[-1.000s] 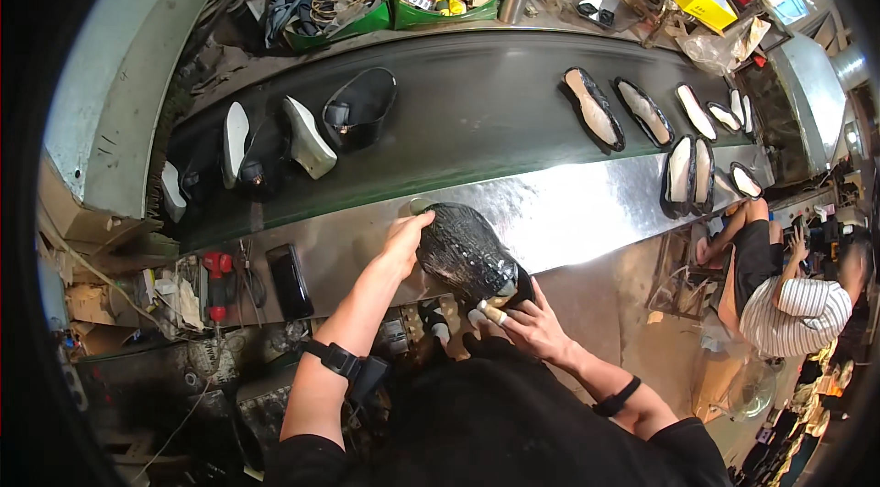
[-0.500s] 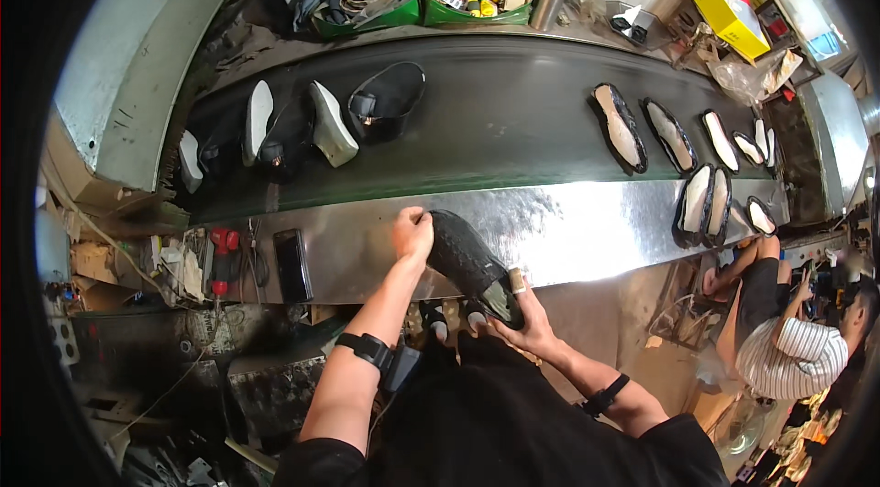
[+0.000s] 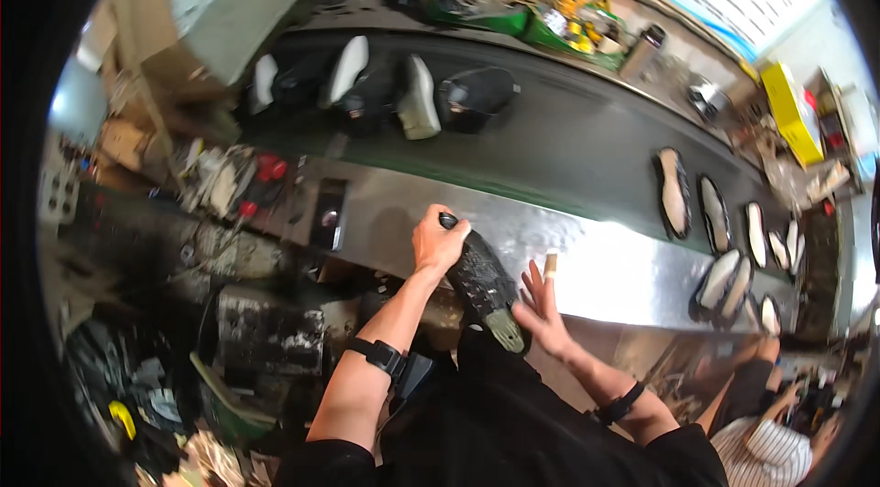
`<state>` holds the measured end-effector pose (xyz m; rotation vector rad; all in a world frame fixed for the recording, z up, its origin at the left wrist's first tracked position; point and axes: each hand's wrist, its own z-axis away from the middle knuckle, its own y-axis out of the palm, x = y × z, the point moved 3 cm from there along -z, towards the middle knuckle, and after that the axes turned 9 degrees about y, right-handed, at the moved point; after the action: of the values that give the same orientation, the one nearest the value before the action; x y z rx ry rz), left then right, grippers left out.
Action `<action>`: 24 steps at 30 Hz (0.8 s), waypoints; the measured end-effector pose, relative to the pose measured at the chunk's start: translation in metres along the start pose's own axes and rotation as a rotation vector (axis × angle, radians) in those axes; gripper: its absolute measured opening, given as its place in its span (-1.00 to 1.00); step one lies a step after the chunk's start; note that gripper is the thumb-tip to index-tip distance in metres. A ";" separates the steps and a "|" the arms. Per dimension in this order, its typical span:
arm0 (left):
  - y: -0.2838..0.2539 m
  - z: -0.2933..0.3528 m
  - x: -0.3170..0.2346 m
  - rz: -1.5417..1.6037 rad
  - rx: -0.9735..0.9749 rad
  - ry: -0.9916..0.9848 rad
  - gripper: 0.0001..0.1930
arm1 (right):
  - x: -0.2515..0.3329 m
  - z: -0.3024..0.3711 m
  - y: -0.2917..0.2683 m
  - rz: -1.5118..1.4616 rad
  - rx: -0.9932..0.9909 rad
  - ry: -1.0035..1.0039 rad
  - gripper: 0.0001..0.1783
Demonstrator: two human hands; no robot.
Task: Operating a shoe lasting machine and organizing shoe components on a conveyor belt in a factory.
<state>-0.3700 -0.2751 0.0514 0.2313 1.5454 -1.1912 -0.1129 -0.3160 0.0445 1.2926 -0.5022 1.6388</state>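
A black shoe upper on a shoe last (image 3: 482,278) slants over the near edge of the metal ledge, its rough dark underside facing up. The greenish-grey end of the last lies toward me. Its far end is gripped by my left hand (image 3: 438,241), with the fingers wrapped round and a black tip showing between them. Beside the near end, my right hand (image 3: 544,315) has its fingers spread, one wrapped in tan tape. Whether its thumb side touches the shoe I cannot tell.
Beyond the metal ledge (image 3: 403,198) runs a dark conveyor belt (image 3: 568,157). White soles (image 3: 418,98) and black uppers (image 3: 477,98) sit at its left, several shoes (image 3: 673,192) at its right. A phone (image 3: 327,214) lies on the ledge. Another person (image 3: 761,450) sits at lower right.
My view has turned, shifting the scene. My right hand has let go of the shoe's near end and opened. My left hand now grips the far end more fully, underside more toward me.
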 end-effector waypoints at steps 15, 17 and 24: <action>-0.421 0.240 0.107 0.004 -0.944 -0.066 -0.64 | 0.016 0.065 0.394 0.213 0.752 0.225 -0.51; -0.487 0.286 0.145 0.110 -1.052 -0.114 -0.59 | -0.003 0.104 0.461 0.158 0.820 0.283 -0.59; -0.563 0.408 0.212 0.996 -1.300 0.116 -0.56 | -0.045 0.182 0.615 -0.021 1.008 0.479 -0.62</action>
<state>-0.5787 -0.9461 0.2372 0.1416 1.6594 0.6581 -0.5479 -0.7599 0.2095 1.4681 0.7255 2.1821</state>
